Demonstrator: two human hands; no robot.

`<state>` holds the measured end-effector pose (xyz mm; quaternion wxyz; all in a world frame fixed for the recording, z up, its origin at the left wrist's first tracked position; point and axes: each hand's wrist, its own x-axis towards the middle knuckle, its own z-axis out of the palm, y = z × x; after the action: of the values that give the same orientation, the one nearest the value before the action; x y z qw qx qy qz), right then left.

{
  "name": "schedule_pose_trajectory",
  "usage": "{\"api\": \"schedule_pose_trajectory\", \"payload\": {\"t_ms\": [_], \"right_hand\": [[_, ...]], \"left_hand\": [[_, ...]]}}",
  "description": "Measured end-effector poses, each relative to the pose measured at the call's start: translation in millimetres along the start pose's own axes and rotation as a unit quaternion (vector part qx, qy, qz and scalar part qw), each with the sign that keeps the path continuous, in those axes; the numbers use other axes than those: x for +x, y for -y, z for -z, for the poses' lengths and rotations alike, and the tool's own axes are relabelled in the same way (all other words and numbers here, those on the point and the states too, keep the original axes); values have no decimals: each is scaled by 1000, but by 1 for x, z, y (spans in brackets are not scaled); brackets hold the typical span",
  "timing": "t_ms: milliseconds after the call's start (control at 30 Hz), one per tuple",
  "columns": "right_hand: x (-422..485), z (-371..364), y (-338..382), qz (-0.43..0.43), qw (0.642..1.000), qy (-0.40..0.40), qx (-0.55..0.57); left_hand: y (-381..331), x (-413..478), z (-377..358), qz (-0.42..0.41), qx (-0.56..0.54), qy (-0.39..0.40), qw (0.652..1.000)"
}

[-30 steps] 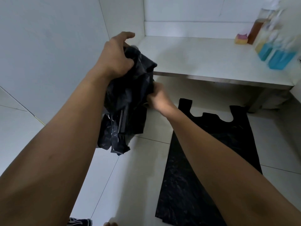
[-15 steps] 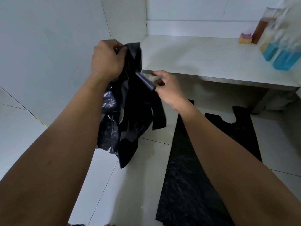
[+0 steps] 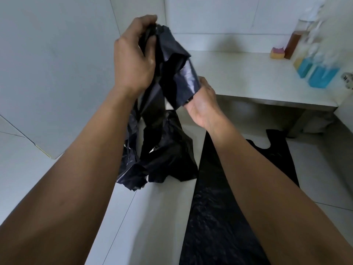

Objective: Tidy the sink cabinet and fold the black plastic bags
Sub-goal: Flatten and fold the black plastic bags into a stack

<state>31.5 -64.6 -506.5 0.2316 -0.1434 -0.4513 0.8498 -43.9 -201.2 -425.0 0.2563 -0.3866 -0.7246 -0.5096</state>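
Your left hand (image 3: 133, 58) clutches one crumpled, glossy black bag (image 3: 164, 134) at 11 o'clock; your right hand (image 3: 202, 105) grips its fold. A second, flat bag (image 3: 219, 207) lies on tiles (image 3: 162, 217) at 5 o'clock.

Bottles (image 3: 321, 79) and a sponge (image 3: 277, 53) crowd the desk's (image 3: 238, 73) right end; its left and middle lie open. On the floor (image 3: 156, 217), a flattened black bag (image 3: 219, 207) covers the right tiles. The bare strip beside it runs under the hanging crumpled black bag (image 3: 168, 153).

Tiled home washroom; white shelf (image 3: 238, 73), blue cleaner bottles (image 3: 321, 77), sponge (image 3: 277, 53)
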Motion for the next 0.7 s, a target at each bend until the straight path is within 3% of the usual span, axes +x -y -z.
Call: {"api": "schedule_pose_trajectory", "payload": {"t_ms": [100,233,300,433,533,600,700], "right_hand": [[-4,4,27,65,998,-3,7],[-25,14,81,162,985,-39,-49],[-39,23,106,217,972,-58,-62],[-58,74,149,294,928,-152,-174],[-72,121,179,257,906,-182,-282],[-86,148,191,219,868,-151,-419],[-108,175,201,210,838,-141,-483]], "left_hand": [[-19,-2,-10,37,-181,37,982],[-39,-2,-26,-60,-105,136,983],[-44,0,-35,-47,-87,123,987],[-46,-2,-53,120,-174,119,970],[-52,-12,-72,284,-264,119,914],[-49,-23,-85,339,-291,144,883],[-45,-37,-95,367,-326,244,836]]}}
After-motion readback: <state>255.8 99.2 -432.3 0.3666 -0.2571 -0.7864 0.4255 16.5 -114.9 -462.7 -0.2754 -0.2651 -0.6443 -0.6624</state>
